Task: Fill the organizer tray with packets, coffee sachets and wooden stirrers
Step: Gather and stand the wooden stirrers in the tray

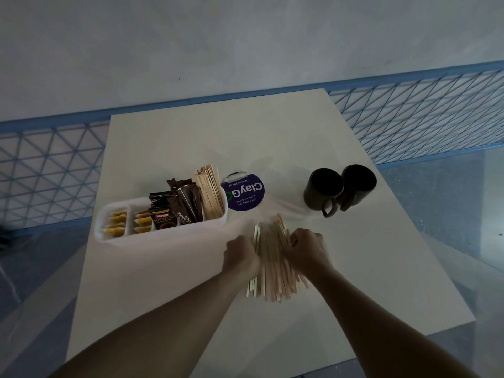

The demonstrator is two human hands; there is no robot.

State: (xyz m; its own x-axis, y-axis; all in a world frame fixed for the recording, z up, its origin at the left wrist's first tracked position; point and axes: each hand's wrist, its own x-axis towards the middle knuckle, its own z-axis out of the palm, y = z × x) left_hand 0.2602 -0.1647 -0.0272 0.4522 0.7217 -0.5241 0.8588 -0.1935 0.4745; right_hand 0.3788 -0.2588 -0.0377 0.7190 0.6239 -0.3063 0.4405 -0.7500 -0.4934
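Left hand and right hand clamp pale wooden stirrers, bundle pointing forward. White plastic organizer tray lies beyond-left of them, nearer the left hand.

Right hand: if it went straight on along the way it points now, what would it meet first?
Past the loose stirrers it grips, the right hand points toward the round purple label on the table; that comes first, with the tray just beyond. Depth is unclear.
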